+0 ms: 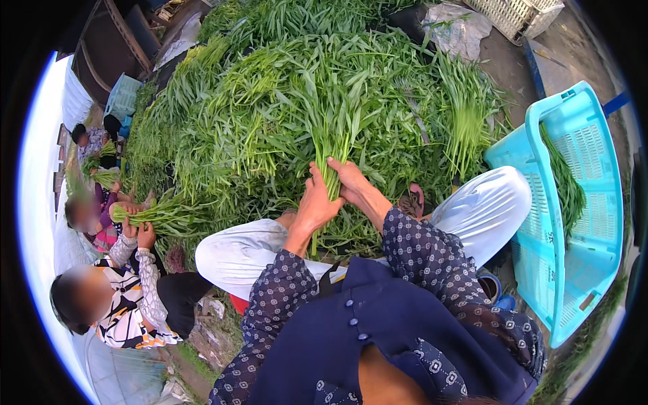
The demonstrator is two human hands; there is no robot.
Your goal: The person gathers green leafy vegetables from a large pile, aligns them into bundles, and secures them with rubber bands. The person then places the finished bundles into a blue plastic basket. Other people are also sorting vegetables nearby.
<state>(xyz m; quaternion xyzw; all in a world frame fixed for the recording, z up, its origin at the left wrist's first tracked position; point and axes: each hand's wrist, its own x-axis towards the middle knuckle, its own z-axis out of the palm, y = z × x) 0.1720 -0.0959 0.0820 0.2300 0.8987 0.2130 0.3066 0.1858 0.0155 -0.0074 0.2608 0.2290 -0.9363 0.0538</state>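
A bunch of long-stemmed leafy greens that looks like water spinach (331,142) stands upright in front of me, leaves away from me and stems toward me. My left hand (316,204) is closed around its lower stems. Just above and to the right, my right hand (353,182) grips the same stems, its thumb along them. Cut stem ends stick out below my left hand. Behind the bunch spreads a large heap of the same greens (236,111). A neatly gathered bundle (467,125) lies on the heap's right side.
A turquoise plastic crate (550,223) with some greens in it stands tilted at my right. A white crate (516,17) is at the far right. Co-workers sit along the left; the nearest person (138,297) holds another bunch (165,212). A teal crate (123,96) stands far left.
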